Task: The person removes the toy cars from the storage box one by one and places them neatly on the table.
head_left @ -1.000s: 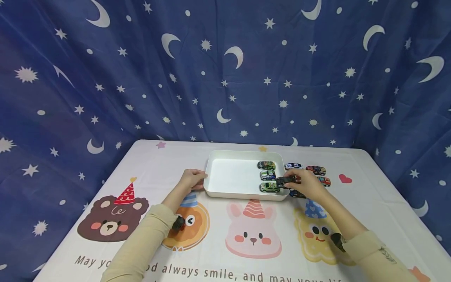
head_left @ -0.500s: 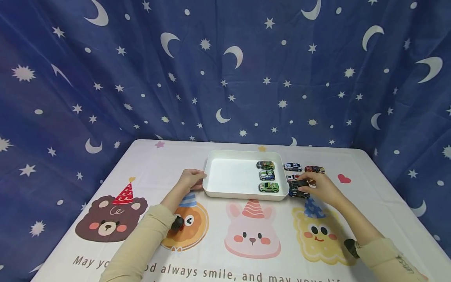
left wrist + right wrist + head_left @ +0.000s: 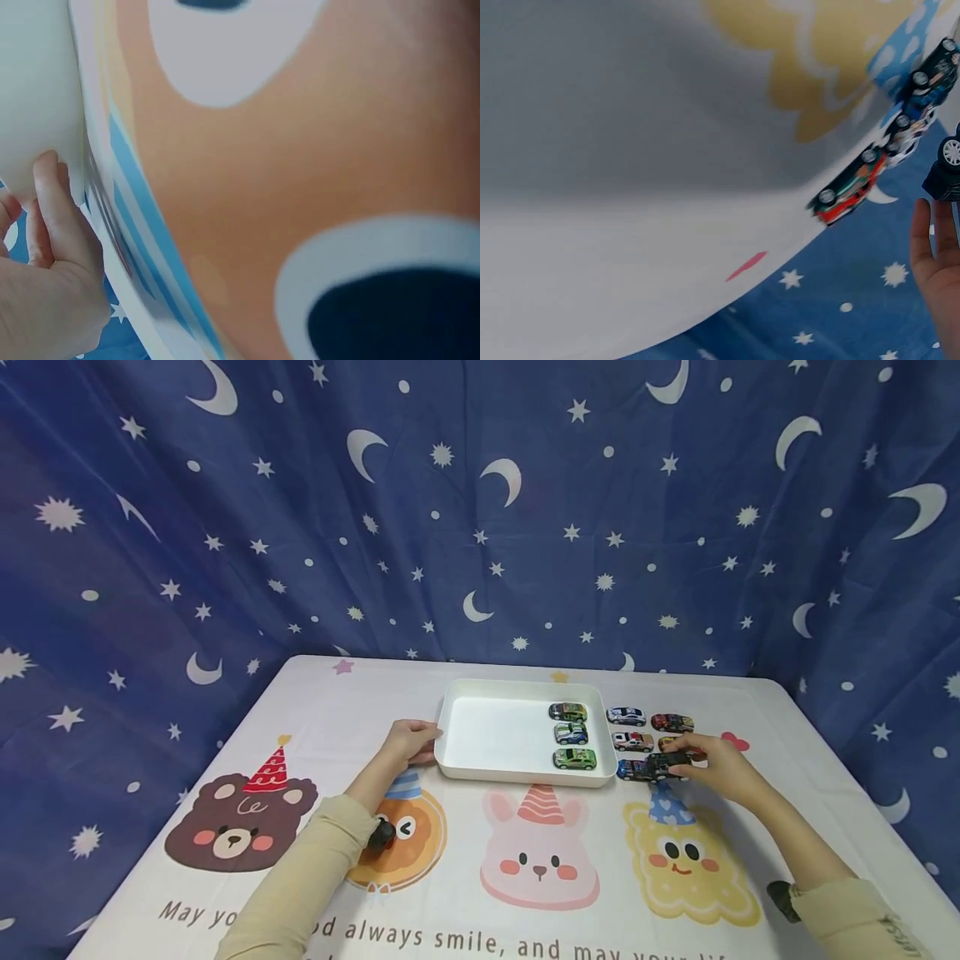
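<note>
My right hand (image 3: 716, 768) pinches a black toy car (image 3: 667, 764) between thumb and fingers, to the right of the white tray (image 3: 487, 731). In the right wrist view this car (image 3: 951, 165) shows a big wheel with pale spokes, held above the table by the fingertips. It overlaps a blue toy car (image 3: 632, 769) in the head view. My left hand (image 3: 407, 743) grips the tray's left wall; in the left wrist view its thumb lies against the outside. Inside the tray's right end stand a dark green car (image 3: 567, 711), a blue-and-white car (image 3: 572, 734) and a bright green car (image 3: 574, 759).
Right of the tray stand a white-and-blue car (image 3: 626, 716), a dark red car (image 3: 672, 722) and a white-and-red car (image 3: 633, 742). Another car is mostly hidden by my right hand. A printed tablecloth (image 3: 450, 852) covers the table; a blue curtain (image 3: 480, 527) hangs behind it.
My right hand has carried the black car from over the tray's right rim rightward, past the blue car. The left hand and the cars in the tray have stayed put.
</note>
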### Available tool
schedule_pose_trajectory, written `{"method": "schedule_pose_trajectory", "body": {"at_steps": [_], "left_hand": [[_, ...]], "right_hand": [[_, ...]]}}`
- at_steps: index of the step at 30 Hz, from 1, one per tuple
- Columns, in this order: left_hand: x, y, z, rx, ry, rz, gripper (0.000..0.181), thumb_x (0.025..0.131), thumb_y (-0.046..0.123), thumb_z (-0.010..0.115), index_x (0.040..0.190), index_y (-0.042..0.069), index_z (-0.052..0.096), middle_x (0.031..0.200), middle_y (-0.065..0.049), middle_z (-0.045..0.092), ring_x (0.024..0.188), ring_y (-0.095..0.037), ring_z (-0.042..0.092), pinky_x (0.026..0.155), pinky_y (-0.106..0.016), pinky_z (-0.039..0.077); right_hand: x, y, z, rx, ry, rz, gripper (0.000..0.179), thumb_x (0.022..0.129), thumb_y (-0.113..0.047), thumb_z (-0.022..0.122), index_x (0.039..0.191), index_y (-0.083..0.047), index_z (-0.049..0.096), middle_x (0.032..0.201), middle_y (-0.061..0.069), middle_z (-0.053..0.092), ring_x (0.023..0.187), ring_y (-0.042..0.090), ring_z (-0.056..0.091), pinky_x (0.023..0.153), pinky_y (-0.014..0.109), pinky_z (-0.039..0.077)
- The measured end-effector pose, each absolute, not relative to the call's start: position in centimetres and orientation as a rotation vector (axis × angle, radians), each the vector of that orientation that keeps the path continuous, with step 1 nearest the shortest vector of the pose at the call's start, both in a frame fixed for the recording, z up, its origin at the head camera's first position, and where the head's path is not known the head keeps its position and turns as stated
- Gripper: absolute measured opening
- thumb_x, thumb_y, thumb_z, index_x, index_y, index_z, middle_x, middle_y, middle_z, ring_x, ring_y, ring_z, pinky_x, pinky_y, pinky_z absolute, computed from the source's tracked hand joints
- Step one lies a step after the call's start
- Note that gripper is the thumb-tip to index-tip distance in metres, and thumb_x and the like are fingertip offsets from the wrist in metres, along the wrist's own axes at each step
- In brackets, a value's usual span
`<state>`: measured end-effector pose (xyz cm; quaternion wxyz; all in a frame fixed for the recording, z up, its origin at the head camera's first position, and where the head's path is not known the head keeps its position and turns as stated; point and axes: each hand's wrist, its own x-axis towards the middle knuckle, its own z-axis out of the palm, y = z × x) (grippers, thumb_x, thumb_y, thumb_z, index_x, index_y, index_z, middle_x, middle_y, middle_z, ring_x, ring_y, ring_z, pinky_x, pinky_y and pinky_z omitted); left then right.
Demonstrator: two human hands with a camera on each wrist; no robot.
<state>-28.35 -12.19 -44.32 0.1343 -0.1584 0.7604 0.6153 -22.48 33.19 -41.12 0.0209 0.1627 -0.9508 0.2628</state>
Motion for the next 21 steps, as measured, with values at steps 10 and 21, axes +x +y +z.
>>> {"method": "schedule_pose_trajectory", "body": {"at_steps": [10,21], "left_hand": [[-28.3,-11.8,-44.2,-0.461,2.190,1.799,0.033,0.090,0.011,0.062,0.120,-0.002,0.059,0.088,-0.008,0.067,0.061,-0.005,0.062,0.056,-0.017,0.058],[-28.2,-12.1,-44.1,-0.468,2.186,1.802,0.032,0.090,0.011,0.062,0.119,-0.002,0.060,0.097,-0.014,0.070,0.064,-0.006,0.064,0.057,-0.019,0.059]], "right_hand": [[-22.5,35.8,-42.1,0.551,-2.923,0.697,0.021,0.076,-0.006,0.075,0.095,-0.001,0.068,0.097,0.017,0.069,0.088,0.033,0.062,0.070,0.041,0.055],[-23.3,36.7,-42.8,0.498,-2.990,0.754,0.021,0.078,-0.005,0.074,0.095,0.004,0.066,0.100,0.025,0.066,0.093,0.041,0.061,0.072,0.048,0.056]]}}
